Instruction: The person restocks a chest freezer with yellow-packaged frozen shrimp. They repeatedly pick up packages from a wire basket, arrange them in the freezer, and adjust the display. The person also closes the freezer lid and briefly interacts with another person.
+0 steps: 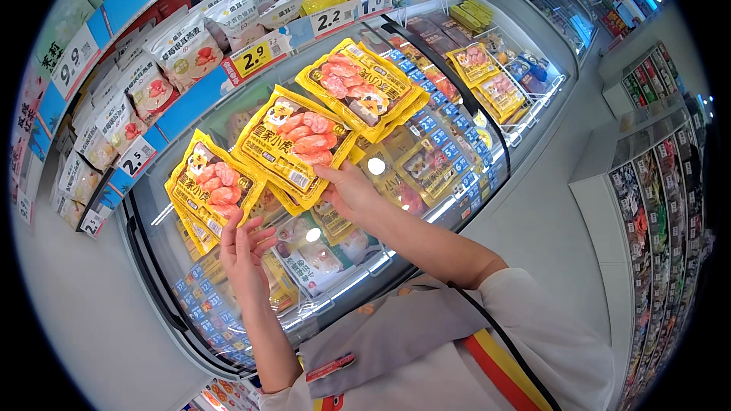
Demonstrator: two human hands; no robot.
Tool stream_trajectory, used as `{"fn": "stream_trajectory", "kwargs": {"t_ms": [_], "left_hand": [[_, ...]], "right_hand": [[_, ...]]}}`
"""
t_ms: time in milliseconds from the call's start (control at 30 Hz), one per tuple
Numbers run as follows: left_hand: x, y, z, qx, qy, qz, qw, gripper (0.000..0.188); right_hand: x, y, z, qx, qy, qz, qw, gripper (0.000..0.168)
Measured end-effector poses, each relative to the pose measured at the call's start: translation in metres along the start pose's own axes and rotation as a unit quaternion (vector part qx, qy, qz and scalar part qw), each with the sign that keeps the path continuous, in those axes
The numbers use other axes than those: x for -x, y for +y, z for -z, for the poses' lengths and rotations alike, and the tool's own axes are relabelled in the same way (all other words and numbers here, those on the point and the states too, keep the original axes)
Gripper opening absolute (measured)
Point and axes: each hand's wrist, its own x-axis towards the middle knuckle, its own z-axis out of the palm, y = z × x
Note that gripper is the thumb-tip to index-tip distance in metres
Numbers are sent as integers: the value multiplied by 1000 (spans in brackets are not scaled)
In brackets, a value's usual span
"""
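Observation:
Three stacks of yellow plastic food packets, printed with small sausages and a cartoon tiger, rest on the glass lid [377, 240] of a chest freezer. My right hand [345, 188] grips the lower right edge of a packet in the middle stack [294, 145], thumb on top and fingers partly hidden beneath. My left hand [245, 245] is by the lower corner of the left stack [214, 185], its fingers apart and holding nothing; whether the fingertips touch the packet I cannot tell. Farther right lies the third stack [362, 88], its packets slightly fanned.
Above the freezer's far side runs a shelf with white snack bags [183, 54] and price tags [254, 60]. A black lid handle [151, 268] is at the left. Similar yellow packets [474, 65] lie in the freezer's right section. A packed display rack [657, 228] stands right, across the floor.

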Motion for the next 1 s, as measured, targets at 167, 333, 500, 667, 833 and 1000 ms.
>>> {"fn": "stream_trajectory", "kwargs": {"t_ms": [167,333,500,667,833,1000], "left_hand": [[13,-17,-18,-46,25,-29,998,31],[31,-43,-58,-100,63,-53,992,28],[42,-81,-145,-180,26,-82,980,25],[36,-139,-267,-345,-75,-189,917,22],[-13,-185,-376,-565,-118,-320,751,28],[-39,-216,-407,-632,-74,-279,719,30]], "right_hand": [[56,-49,55,131,-15,-144,981,32],[120,-151,129,165,27,-63,984,31],[151,-274,222,171,150,129,965,26],[114,-367,320,205,225,198,932,23],[43,-387,406,377,168,67,908,24],[-13,-399,445,488,64,-6,870,25]]}}
